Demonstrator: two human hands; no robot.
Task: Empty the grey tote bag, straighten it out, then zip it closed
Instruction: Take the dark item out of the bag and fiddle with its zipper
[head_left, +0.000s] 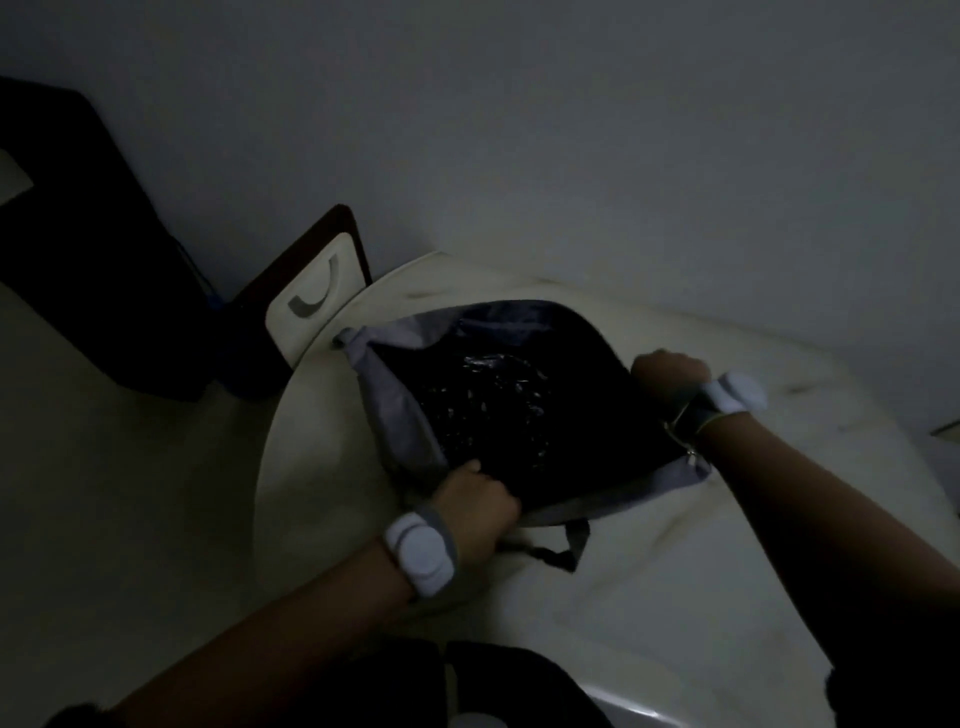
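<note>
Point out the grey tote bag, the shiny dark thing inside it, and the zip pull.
grey tote bag (400, 415): head view, left grey side panel.
crinkled shiny dark thing (488, 395): head view, its glinting middle inside the bag.
zip pull (692, 457): head view, metal tab at the bag's right corner.

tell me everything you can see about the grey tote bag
The grey tote bag is soft grey fabric with a dark lining, lying on a pale round table with its mouth pulled wide open. Something dark and shiny, perhaps crinkled plastic, shows inside. A knotted strap end sits at its far left corner, and a strap loop trails at the near edge. The left hand grips the near rim; the right hand grips the far right rim.
</note>
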